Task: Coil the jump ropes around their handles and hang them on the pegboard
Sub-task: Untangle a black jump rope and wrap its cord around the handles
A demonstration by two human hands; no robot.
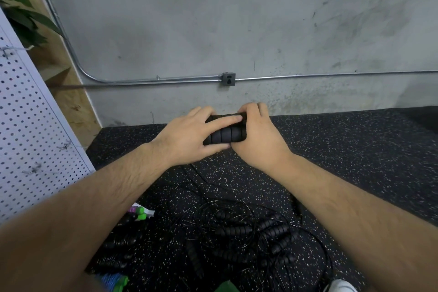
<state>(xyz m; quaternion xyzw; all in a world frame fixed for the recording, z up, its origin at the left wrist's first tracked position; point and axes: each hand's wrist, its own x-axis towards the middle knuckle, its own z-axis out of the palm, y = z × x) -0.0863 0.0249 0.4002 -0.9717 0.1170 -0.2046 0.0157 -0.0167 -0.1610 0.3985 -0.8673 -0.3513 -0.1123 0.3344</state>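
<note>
Black handles (225,134) held btwn both hands: left hand (189,136) & right hand (257,135) gripping (rope trails down).

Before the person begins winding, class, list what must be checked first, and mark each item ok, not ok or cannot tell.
1. The two black ribbed foam handles lie side by side: ok.
2. The left hand and right hand both grip the handles: ok.
3. The thin black cord trailing down is free of the tangled pile of black jump ropes: cannot tell.
4. Cord wound round the handles: not ok, none shows.
5. The white perforated pegboard has a bare metal hook: ok.
</note>
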